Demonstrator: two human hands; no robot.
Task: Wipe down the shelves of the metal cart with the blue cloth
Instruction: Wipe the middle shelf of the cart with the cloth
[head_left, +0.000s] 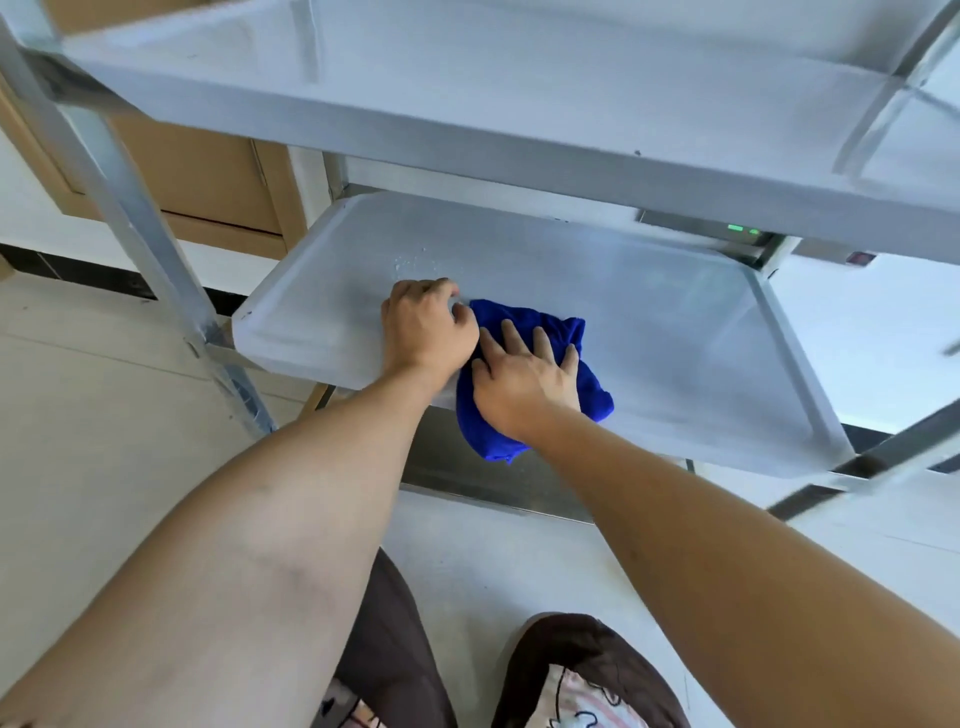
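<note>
- Pressing flat on the blue cloth (540, 384), the right hand (522, 387) lies palm down with its fingers (543, 340) spread and released, grasping nothing.
- The cloth is bunched under that palm on the middle shelf (675, 332) of the metal cart (130, 208); it shows past the fingertips on the far side, and a fold hangs over the shelf's near edge below the wrist.
- The left hand (426, 327) sits just left of the cloth, its fingers (457, 317) clenched into a loose fist; the knuckles are close against the cloth's far left corner, though whether they pinch it cannot be told.
- A patch of small droplets (415, 262) lies on the shelf just beyond the left fingers.
- Above both hands runs the upper shelf (467, 88), well apart from the fingers.
- Below the forearms, nearer the person than the fingers, the pale floor (78, 441) and dark trouser knees (587, 670) are visible.
</note>
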